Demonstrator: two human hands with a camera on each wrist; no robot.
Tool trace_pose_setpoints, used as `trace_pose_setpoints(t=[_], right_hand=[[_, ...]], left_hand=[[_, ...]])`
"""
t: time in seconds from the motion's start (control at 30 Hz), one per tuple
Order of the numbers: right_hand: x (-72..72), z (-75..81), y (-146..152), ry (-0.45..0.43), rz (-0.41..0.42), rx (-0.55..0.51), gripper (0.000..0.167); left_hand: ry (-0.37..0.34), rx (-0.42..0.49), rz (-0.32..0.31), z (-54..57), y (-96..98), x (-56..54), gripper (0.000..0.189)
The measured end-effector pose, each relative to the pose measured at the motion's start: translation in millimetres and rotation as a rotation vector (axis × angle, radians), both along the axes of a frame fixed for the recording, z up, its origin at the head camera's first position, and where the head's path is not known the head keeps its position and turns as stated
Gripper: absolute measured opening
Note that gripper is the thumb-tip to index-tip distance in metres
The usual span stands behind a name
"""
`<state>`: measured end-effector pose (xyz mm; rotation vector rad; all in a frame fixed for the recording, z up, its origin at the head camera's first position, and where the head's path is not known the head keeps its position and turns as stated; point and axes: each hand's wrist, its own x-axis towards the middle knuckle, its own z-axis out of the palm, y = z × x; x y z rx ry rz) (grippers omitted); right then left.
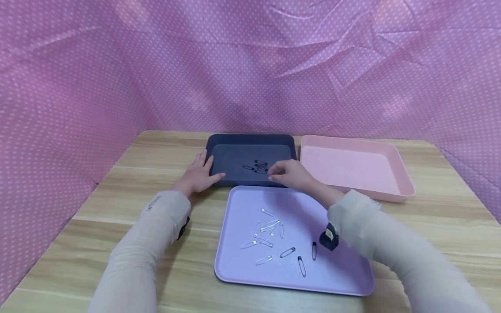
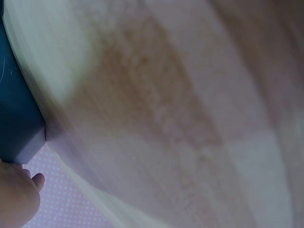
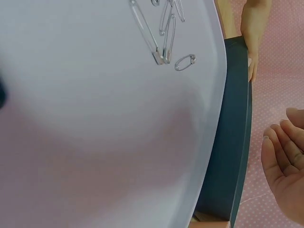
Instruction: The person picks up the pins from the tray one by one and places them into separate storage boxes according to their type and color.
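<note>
While resting left hand (image 1: 197,174) spread against dark tray (image 1: 231,155) | holds right hand (image 1: 292,174) loosely curled beside black safety pins (image 1: 261,166)

Glossy metal pins (image 1: 268,228), seemingly plastic trays (image 1: 332,276)

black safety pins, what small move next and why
Probably move the seemingly empty right hand to the lavender tray and pinch a black safety pin: three lie there near silver safety pins, while the dark tray holds black safety pins.
</note>
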<state>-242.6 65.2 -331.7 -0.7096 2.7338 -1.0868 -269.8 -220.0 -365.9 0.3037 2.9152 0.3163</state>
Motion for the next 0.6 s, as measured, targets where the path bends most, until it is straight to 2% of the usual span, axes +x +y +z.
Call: trace_pose_setpoints(t=[0.33,0.6], right_hand=[[23.5,8.8,20.1,-0.038,0.037,-0.028,0.018],[35.4,3.3,40.3,-0.08,0.05,-0.036,0.019]], left_hand=[[-0.003,-0.003,-0.004,1.4,-0.7,-0.1,0.085],[0.0,0.003,0.001,-0.9,0.0,-0.2,0.084]])
